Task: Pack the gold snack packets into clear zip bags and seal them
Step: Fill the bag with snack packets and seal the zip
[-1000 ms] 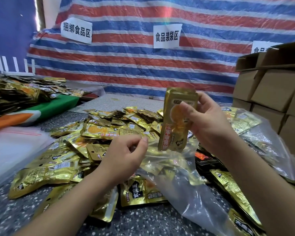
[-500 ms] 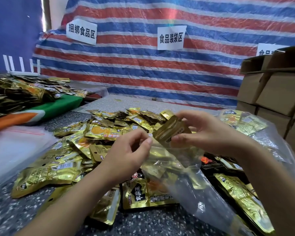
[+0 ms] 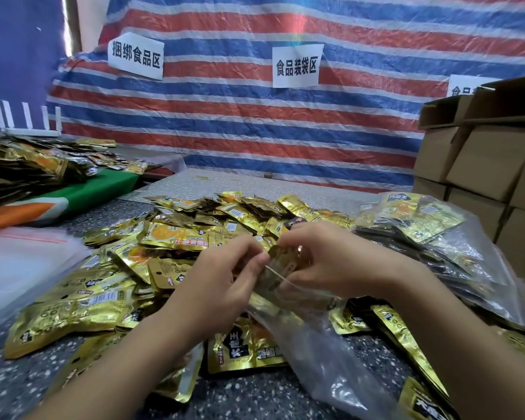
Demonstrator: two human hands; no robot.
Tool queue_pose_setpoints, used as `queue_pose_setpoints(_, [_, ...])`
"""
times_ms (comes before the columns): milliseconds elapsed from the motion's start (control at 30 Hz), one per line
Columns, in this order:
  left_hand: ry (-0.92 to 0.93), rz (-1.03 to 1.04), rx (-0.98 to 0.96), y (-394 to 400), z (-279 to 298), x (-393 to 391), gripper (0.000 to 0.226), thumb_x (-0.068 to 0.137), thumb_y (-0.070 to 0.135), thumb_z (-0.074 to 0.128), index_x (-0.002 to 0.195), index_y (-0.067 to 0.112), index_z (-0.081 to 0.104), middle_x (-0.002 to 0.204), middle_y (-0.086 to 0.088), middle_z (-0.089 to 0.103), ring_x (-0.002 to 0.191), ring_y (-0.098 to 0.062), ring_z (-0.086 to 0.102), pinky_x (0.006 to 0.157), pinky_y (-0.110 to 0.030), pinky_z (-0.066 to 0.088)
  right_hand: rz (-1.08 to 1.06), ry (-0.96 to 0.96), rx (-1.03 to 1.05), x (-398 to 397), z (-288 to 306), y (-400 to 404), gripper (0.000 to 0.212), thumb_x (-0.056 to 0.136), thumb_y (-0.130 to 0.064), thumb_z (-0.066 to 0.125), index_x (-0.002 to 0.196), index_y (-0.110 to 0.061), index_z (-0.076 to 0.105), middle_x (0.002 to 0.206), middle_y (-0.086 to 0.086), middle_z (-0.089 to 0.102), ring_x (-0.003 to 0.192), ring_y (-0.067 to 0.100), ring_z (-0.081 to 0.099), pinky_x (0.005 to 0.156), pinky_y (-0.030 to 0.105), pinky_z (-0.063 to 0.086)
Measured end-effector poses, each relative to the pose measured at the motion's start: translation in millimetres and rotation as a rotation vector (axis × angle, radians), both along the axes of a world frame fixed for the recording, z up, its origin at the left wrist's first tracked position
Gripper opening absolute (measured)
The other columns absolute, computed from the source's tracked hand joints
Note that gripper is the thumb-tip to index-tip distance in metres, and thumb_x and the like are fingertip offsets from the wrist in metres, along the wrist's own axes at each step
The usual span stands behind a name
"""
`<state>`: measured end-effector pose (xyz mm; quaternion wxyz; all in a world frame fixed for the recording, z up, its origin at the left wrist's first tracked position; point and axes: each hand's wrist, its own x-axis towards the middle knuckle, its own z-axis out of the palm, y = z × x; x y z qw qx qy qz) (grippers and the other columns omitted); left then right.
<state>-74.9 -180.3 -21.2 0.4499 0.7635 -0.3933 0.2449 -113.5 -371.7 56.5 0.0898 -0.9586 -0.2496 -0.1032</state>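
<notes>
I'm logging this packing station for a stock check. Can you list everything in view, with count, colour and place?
Gold snack packets: too many to count, gold, heaped mid-table.
Held packet: one, gold, at the mouth of the clear zip bag.
Clear zip bag: one, transparent, under the hands.
Filled bags: count unclear, clear with gold packets, right.
Empty zip bags: stack, clear, left.
Second packet pile: many, gold and dark, far left.
Cardboard boxes: several, brown, stacked right.
Paper signs: three, white, on the striped tarp.
Left hand: pinches the bag's mouth.
Right hand: holds the packet.
</notes>
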Motion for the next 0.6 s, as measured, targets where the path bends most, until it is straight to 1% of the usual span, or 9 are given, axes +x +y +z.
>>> queue_pose_setpoints(133, [0.035, 0.015, -0.08, -1.9, 1.6, -1.3, 0.013, 0.095, 0.033, 0.05, 0.083, 0.033, 0.055, 0.077, 0.014, 0.061, 0.06, -0.004, 0.054, 0.051, -0.012, 0.038, -0.062, 0.082, 0.206, 6.4, -6.0, -3.1, 0.032, 0.073, -0.037, 0.085, 0.083, -0.037, 0.055, 0.078, -0.024, 0.061, 0.064, -0.008, 0.055, 0.052, 0.013, 0.041])
queue_pose_setpoints(233, [0.094, 0.033, -0.14, -2.6, 2.5, -1.8, 0.017, 0.096, 0.039, 0.048, 0.083, 0.032, 0.056, 0.078, 0.018, 0.061, 0.066, -0.003, 0.057, 0.053, -0.015, 0.044, -0.093, 0.097, 0.237, 8.8, -6.2, -5.4, 0.017, 0.089, -0.048, 0.065, 0.089, -0.033, 0.056, 0.08, -0.017, 0.065, 0.067, -0.007, 0.058, 0.06, 0.016, 0.045])
queue_pose_setpoints(300, [0.11, 0.039, -0.167, -2.2, 2.5, -0.9, 0.02, 0.098, 0.041, 0.048, 0.083, 0.031, 0.056, 0.079, 0.017, 0.062, 0.066, -0.004, 0.058, 0.053, -0.017, 0.046, -0.127, 0.227, 0.269, 6.5, -2.2, -6.4, 0.041, 0.087, -0.064, 0.041, 0.094, -0.029, 0.061, 0.084, -0.011, 0.067, 0.073, -0.004, 0.062, 0.067, 0.021, 0.048])
queue_pose_setpoints(333, [0.122, 0.04, -0.176, -2.1, 2.5, -0.4, 0.018, 0.096, 0.039, 0.049, 0.082, 0.031, 0.057, 0.079, 0.015, 0.062, 0.066, -0.005, 0.059, 0.052, -0.019, 0.048, -0.134, 0.324, 0.256, 4.8, -0.8, -8.0, 0.052, 0.085, -0.068, 0.036, 0.098, -0.026, 0.063, 0.088, -0.009, 0.069, 0.078, -0.002, 0.064, 0.071, 0.023, 0.05])
queue_pose_setpoints(400, [0.16, 0.032, -0.198, -2.3, 2.0, 0.1, 0.016, 0.097, 0.032, 0.052, 0.082, 0.03, 0.058, 0.076, 0.014, 0.063, 0.064, -0.006, 0.06, 0.05, -0.022, 0.051, -0.115, 0.433, 0.12, 2.2, -0.4, -12.0, 0.046, 0.087, -0.065, 0.049, 0.101, -0.025, 0.065, 0.094, -0.007, 0.071, 0.084, 0.003, 0.067, 0.073, 0.025, 0.055])
queue_pose_setpoints(467, [0.201, 0.019, -0.223, -2.6, 2.4, -0.6, 0.015, 0.097, 0.029, 0.054, 0.083, 0.029, 0.059, 0.074, 0.014, 0.064, 0.064, -0.005, 0.061, 0.049, -0.022, 0.051, -0.108, 0.391, 0.031, 2.0, -1.0, -16.2, 0.019, 0.09, -0.045, 0.067, 0.094, -0.026, 0.068, 0.09, -0.006, 0.072, 0.082, 0.006, 0.068, 0.071, 0.028, 0.058])
queue_pose_setpoints(500, [0.235, -0.002, -0.252, -2.7, 4.1, -1.9, 0.013, 0.096, 0.031, 0.054, 0.085, 0.031, 0.06, 0.075, 0.011, 0.065, 0.065, -0.008, 0.064, 0.048, -0.024, 0.052, -0.116, 0.354, 0.031, 2.2, -0.2, -16.8, 0.014, 0.09, -0.036, 0.07, 0.092, -0.022, 0.069, 0.089, -0.004, 0.073, 0.081, 0.008, 0.068, 0.071, 0.031, 0.059])
queue_pose_setpoints(567, [0.356, -0.079, -0.372, -1.5, 9.2, -4.0, 0.009, 0.089, 0.043, 0.056, 0.094, 0.038, 0.062, 0.081, 0.001, 0.069, 0.067, -0.015, 0.07, 0.047, -0.026, 0.053, -0.122, 0.295, 0.085, 1.6, 3.2, -17.9, 0.017, 0.089, -0.031, 0.071, 0.093, -0.015, 0.072, 0.09, 0.0, 0.074, 0.083, 0.013, 0.069, 0.073, 0.037, 0.059])
queue_pose_setpoints(600, [0.437, -0.125, -0.438, -0.3, 12.4, -4.0, 0.022, 0.083, 0.049, 0.058, 0.103, 0.039, 0.061, 0.085, -0.004, 0.071, 0.068, -0.018, 0.072, 0.049, -0.026, 0.054, -0.105, 0.27, 0.122, -0.7, 6.6, -17.6, 0.019, 0.089, -0.032, 0.071, 0.093, -0.013, 0.072, 0.089, 0.0, 0.075, 0.083, 0.013, 0.069, 0.073, 0.037, 0.058])
